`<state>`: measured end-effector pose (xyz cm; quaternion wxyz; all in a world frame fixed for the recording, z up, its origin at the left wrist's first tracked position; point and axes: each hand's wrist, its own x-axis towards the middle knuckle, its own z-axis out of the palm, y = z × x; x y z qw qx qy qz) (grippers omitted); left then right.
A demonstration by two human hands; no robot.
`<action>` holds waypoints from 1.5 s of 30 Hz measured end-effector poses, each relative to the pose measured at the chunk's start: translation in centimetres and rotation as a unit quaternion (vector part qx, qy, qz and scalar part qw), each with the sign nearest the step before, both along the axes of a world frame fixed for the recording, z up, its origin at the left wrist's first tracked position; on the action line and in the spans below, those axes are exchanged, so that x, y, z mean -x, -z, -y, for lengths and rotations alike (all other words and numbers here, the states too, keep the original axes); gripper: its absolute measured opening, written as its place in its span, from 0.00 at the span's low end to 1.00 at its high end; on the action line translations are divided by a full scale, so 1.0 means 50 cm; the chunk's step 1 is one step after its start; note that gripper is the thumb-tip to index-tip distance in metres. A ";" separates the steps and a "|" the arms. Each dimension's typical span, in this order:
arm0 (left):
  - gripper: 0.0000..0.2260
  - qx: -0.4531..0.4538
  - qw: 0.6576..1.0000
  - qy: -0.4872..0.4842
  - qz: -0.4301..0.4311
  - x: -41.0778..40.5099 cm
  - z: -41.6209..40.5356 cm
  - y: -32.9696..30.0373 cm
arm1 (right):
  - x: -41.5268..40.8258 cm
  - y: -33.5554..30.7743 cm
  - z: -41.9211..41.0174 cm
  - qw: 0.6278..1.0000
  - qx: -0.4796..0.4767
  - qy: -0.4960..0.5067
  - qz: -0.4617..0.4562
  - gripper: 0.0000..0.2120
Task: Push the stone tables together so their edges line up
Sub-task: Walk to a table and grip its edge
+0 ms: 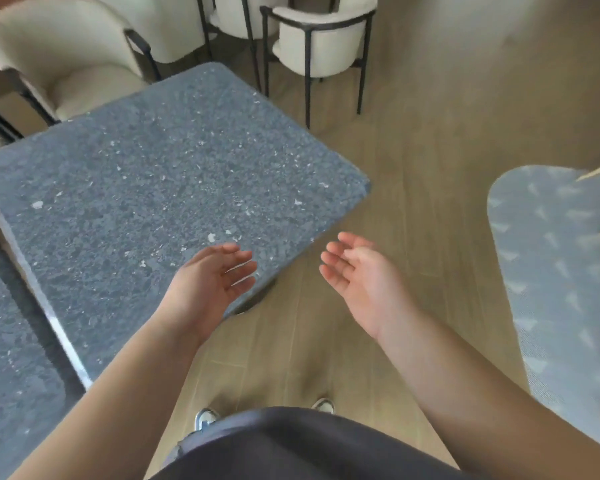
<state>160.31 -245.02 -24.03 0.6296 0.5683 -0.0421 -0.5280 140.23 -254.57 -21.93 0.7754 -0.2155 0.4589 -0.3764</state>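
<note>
Now standing at the near right side of a speckled grey stone tabletop (160, 188), looking down over both bare arms. Holding the left hand (215, 282) out above that tabletop's near right edge, palm turned inward, fingers (239, 268) straight and loosely spread, gripping nothing; whether touching the stone or hovering just over it, not possible to tell. Holding the right hand (357, 275) out over the wooden floor (413, 161), just off the edge and near the left hand, palm facing the left one, fingers relaxed and slightly bent, also gripping nothing.

Lying to the left of the first slab, a second stone tabletop (11, 358) of the same speckled grey, showing only partly at the left border. Running between the two, a dark narrow gap (32, 306), so not yet touching; edges looking roughly parallel along it. Peeking out under the near edge of the first slab, a dark round table base (257, 299).

Standing beyond the far corner, cream upholstered chairs with black metal frames: one chair (59, 60) at upper left, tucked beside the slab, another chair (319, 46) well apart on the floor. Lying at the right, a pale blue patterned rug (551, 271). Showing at the bottom, a dark garment (309, 445) and two light shoes (207, 417)
</note>
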 end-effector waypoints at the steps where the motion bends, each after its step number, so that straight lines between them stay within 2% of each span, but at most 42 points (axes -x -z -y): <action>1: 0.08 0.020 0.999 0.017 0.018 0.031 0.027 -0.020 | 0.040 -0.022 0.018 0.999 0.035 0.012 -0.011 0.14; 6: 0.09 0.148 0.977 0.087 0.126 0.137 0.140 -0.126 | 0.189 -0.117 0.091 0.978 0.188 0.056 -0.073 0.15; 13: 0.13 0.270 0.924 0.145 0.230 0.194 0.305 -0.222 | 0.257 -0.200 0.214 0.942 0.310 0.089 -0.099 0.17; 23: 0.13 0.344 0.856 0.168 0.347 0.182 0.650 -0.265 | 0.223 -0.258 0.533 0.871 0.448 0.101 -0.176 0.14; 28: 0.12 0.363 0.849 0.151 0.354 0.149 0.826 -0.299 | 0.187 -0.270 0.701 0.865 0.455 0.116 -0.177 0.14; 32: 0.13 0.355 0.847 0.172 0.357 0.146 0.937 -0.305 | 0.182 -0.267 0.802 0.864 0.457 0.117 -0.177 0.15; 35: 0.15 0.349 0.844 0.177 0.367 0.156 1.007 -0.299 | 0.198 -0.267 0.866 0.848 0.482 0.116 -0.188 0.15; 45: 0.14 0.312 0.858 0.120 0.390 0.298 1.294 -0.269 | 0.341 -0.243 1.177 0.847 0.499 0.096 -0.157 0.16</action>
